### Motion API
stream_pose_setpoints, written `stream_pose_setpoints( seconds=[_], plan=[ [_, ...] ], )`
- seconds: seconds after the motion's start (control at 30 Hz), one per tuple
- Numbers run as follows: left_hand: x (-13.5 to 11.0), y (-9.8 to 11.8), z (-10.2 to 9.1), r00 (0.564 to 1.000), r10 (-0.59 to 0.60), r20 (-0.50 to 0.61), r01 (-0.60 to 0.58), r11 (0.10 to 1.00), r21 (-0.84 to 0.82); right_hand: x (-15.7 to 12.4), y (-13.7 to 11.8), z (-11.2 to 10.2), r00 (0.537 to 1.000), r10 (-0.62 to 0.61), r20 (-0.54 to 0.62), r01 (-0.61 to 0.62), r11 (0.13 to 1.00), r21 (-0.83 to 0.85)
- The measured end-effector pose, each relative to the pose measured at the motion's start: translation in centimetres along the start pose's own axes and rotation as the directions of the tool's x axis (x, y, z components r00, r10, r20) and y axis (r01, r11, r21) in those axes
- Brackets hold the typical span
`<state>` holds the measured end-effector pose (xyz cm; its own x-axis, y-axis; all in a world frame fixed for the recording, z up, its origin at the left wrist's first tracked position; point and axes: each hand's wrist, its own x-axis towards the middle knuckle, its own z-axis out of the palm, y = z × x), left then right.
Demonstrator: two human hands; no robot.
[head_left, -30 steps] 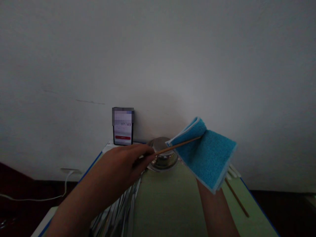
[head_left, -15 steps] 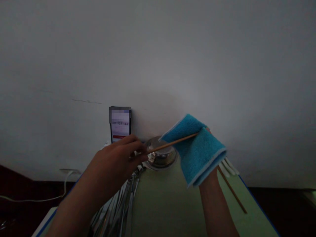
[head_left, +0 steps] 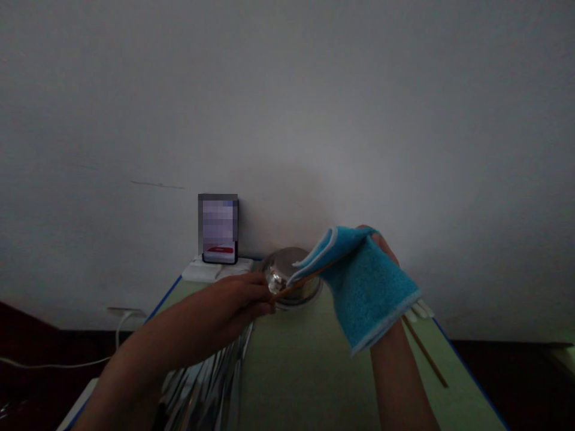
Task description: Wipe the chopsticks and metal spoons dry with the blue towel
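My left hand (head_left: 245, 296) is closed, pinching the near end of a thin wooden chopstick (head_left: 287, 290). The stick slants up to the right, and its far part is hidden inside a folded blue cloth (head_left: 375, 293) with a white hem. Around the cloth my right hand (head_left: 381, 242) is closed, mostly covered by it, with the cloth wrapped over the stick. Behind the stick, an upside-down shiny metal bowl (head_left: 287, 260) sits near the wall.
A phone (head_left: 219, 230) leans upright on a white object (head_left: 197, 270) at the back left. Several metal utensils (head_left: 211, 383) lie left on the green table (head_left: 305, 371). Another wooden stick (head_left: 426, 353) and white gloves or cloth (head_left: 420, 310) lie right.
My left hand has dropped slightly and moved a little right with the stick's end. My right hand and the cloth have shifted slightly right, and the cloth now folds over more of the stick.
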<state>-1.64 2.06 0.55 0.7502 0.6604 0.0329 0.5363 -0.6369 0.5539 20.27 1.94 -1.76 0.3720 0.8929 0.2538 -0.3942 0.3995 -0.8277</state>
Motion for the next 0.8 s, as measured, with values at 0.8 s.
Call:
stream_pose_setpoints(
  seconds=[0.8],
  plan=[
    [2.6,1.2,2.4,0.935,-0.312,-0.167,0.352,0.862,0.365,-0.6,0.2,0.7,0.909,-0.3,-0.29,0.171,0.902,-0.395]
  ],
)
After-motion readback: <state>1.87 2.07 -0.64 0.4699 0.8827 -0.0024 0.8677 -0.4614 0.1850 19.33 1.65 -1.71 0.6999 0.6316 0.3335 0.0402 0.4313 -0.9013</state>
